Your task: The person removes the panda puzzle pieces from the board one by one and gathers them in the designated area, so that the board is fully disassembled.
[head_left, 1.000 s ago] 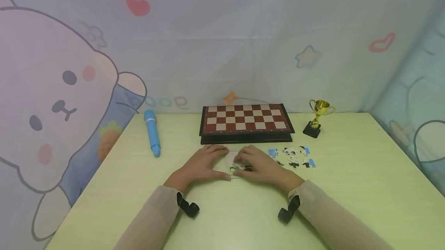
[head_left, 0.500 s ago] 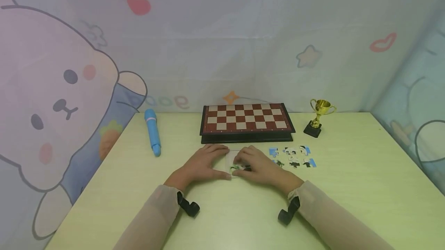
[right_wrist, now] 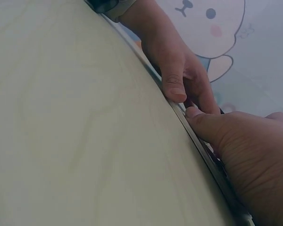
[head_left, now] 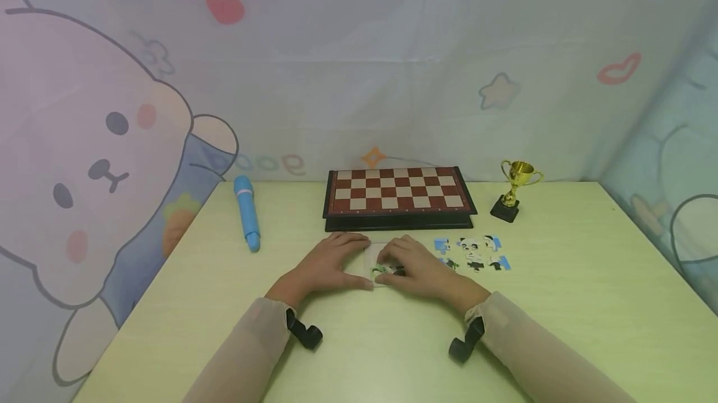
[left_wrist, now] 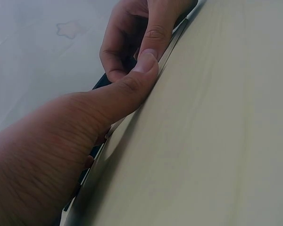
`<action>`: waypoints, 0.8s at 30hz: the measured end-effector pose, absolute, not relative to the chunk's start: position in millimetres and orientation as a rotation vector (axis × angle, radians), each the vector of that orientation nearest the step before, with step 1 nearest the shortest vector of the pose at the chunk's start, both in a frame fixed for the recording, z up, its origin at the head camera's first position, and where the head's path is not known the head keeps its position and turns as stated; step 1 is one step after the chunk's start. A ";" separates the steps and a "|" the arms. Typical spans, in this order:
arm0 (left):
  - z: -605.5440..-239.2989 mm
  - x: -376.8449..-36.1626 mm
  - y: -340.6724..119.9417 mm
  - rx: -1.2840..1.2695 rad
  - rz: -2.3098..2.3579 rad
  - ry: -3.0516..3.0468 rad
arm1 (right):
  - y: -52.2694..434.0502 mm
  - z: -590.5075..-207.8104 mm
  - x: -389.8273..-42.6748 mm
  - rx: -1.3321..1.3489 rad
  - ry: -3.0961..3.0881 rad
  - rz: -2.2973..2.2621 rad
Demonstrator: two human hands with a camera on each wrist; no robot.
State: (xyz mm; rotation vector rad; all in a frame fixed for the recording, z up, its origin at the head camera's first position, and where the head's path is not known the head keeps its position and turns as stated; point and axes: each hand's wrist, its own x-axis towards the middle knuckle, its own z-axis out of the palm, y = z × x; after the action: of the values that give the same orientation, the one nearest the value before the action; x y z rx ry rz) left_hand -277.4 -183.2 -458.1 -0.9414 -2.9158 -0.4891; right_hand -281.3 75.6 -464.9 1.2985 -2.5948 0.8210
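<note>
A thin white puzzle tray (head_left: 371, 255) lies flat between the two hands, with green and black printed puzzle pieces (head_left: 381, 271) in its front part. My left hand (head_left: 335, 264) grips the tray's left side, fingertips at the back edge and thumb at the front edge. On the tray, my right hand (head_left: 417, 267) has its fingers bent down and its thumb near the front edge, pinching at a puzzle piece that its fingers mostly hide. Both thumbs come close together in the wrist views. Several loose panda puzzle pieces (head_left: 473, 259) lie just right of the right hand.
Behind the hands stands a folded chessboard box (head_left: 398, 197) with red and white squares. A gold trophy cup (head_left: 510, 188) is at the back right, and a blue toy microphone (head_left: 247, 213) lies at the left. A printed cloth (head_left: 359, 79) hangs behind the table (head_left: 364, 353).
Both hands keep almost the same place at the tray. The whole head view has shifted very slightly.
</note>
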 end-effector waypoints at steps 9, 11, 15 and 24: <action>-461.5 -279.6 -183.8 -0.942 -0.499 -2.908 | 75.8 -465.3 -282.4 1.306 -2.591 0.821; -462.6 -280.2 -183.9 -0.945 -0.499 -2.900 | 75.9 -464.8 -281.9 1.306 -2.591 0.824; -463.7 -280.8 -183.7 -0.946 -0.488 -2.894 | 76.1 -463.3 -281.0 1.311 -2.584 0.846; -460.2 -278.8 -182.4 -0.939 -0.506 -2.914 | 76.7 -461.9 -280.3 1.314 -2.581 0.932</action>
State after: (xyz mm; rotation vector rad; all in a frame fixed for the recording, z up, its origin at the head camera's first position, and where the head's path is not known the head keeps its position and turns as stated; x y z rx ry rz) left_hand -278.8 -182.4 -460.2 -0.9386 -2.9138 -0.5062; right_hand -280.3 76.7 -461.9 1.3137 -2.5806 0.9315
